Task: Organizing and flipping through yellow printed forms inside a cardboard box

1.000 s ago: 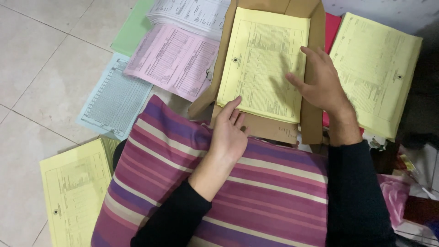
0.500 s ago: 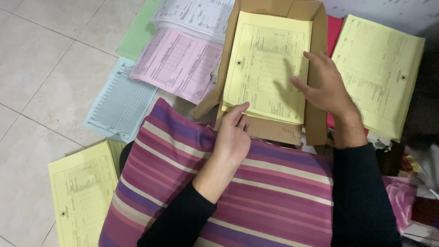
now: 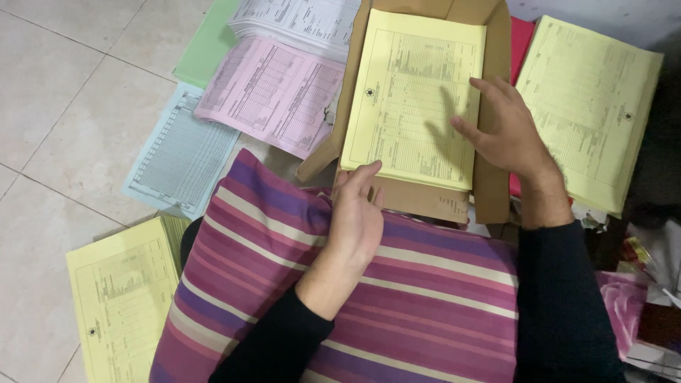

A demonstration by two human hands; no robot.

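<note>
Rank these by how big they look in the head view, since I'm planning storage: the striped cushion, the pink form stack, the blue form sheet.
1. striped cushion, plainly largest, though nearest the camera.
2. pink form stack and blue form sheet look alike; both partly covered, so unranked.

Cardboard box (image 3: pixel 489 191) top flaps are running off the frame's upper edge. Left of box, white forms stack (image 3: pixel 298 21) is getting cropped too. Right hand (image 3: pixel 507 131) is covering the box's right wall. Print on yellow form (image 3: pixel 415 92) inside box is too small to read.
</note>
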